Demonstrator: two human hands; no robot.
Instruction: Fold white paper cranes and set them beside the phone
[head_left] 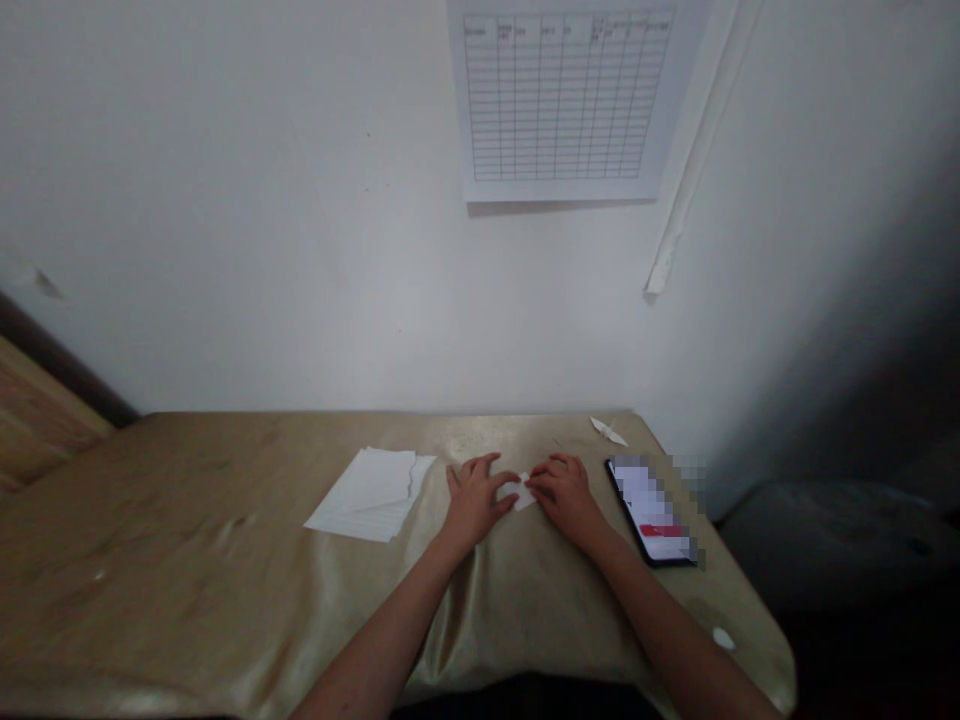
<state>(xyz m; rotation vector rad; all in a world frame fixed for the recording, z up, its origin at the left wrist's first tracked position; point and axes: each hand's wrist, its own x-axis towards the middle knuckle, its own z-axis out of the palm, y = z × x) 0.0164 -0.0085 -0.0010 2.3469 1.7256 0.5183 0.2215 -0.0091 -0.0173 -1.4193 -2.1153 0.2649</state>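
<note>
A small piece of folded white paper [523,493] lies on the cloth-covered table between my two hands. My left hand [478,497] has its thumb and index finger curved onto the paper's left side, while its other fingers stretch out over the cloth. From the other side, my right hand [564,490] holds the paper's right edge with bent fingertips. Parts of the paper are hidden under the fingers, and its exact folds are too small to make out.
Left of my hands lies a stack of white paper sheets [367,495], the top one torn along its edge. A phone [652,515] with a lit screen lies to the right. Behind it is a small folded paper shape [609,432]. A white scrap [723,638] sits near the table's [187,560] right edge.
</note>
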